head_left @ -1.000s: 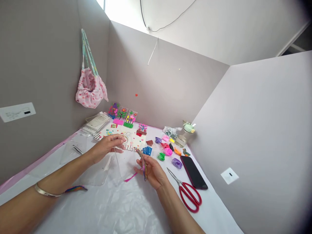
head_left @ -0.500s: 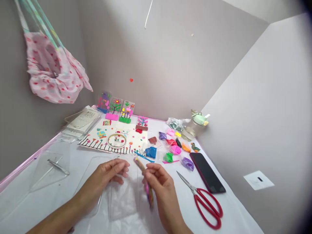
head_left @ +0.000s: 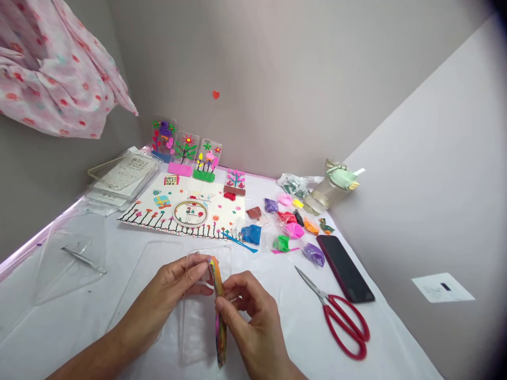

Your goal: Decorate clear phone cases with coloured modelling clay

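My right hand (head_left: 253, 316) pinches a thin multicoloured clay-like stick (head_left: 220, 338) around its middle, holding it nearly upright. At the stick's upper end are the closed thumb and fingers of my left hand (head_left: 184, 277), gripping the tip. Below both hands lies a clear phone case (head_left: 198, 338), partly covered by them. A second clear case (head_left: 146, 274) rests to the left, under my left forearm. Several small bags of coloured clay, such as a blue one (head_left: 251, 234) and a purple one (head_left: 313, 254), are spread out beyond my right hand.
Red-handled scissors (head_left: 344, 322) and a dark phone (head_left: 344, 269) lie on the right. Tweezers (head_left: 83, 259) are at the left. Behind are a decorated paper sheet (head_left: 158, 224) bearing a tape roll (head_left: 175, 214), decorated cases (head_left: 186, 150), a bottle (head_left: 322, 199) and stacked cases (head_left: 119, 182).
The stick has swung more upright and moved left, so its upper end meets my left fingers. Those fingers have closed from a loose curl. The camera view has shifted slightly.
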Demonstrator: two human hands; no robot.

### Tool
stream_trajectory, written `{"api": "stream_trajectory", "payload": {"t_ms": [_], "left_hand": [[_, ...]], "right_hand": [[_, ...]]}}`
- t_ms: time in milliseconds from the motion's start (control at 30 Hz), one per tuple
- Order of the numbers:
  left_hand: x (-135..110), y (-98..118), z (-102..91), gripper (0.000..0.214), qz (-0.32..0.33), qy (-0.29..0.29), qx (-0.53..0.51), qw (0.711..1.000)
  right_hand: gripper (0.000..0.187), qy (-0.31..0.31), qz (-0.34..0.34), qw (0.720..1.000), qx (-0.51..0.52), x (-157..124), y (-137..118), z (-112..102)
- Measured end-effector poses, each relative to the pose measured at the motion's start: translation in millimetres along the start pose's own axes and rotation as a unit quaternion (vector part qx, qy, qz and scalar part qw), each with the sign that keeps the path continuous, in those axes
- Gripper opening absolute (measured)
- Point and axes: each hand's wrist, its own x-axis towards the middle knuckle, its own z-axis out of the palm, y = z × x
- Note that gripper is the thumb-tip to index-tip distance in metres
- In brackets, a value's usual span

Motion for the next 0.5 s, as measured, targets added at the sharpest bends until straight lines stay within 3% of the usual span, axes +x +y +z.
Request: {"api": "stream_trajectory", "payload": {"t_ms": [267,400,500], "left_hand": [[-5.1,-5.6,-0.7,0.018,-0.008,0.02,0.034,0.999],[-4.9,-2.0,1.6,0.02,0.001,0.02,0.032,0.999],[-5.1,0.5,2.9,0.021,-0.001,0.025,0.03,0.999]], "right_hand": [[0.004,-0.042,-0.046,0.993,-0.1,-4.7,-0.5,-1.9],[0.008,0.03,-0.081,0.988,-0.126,-2.5,-3.7,-10.4],[0.028,0.063,-0.028,0.996,-0.055,2.4,-5.1,-16.0]]}}
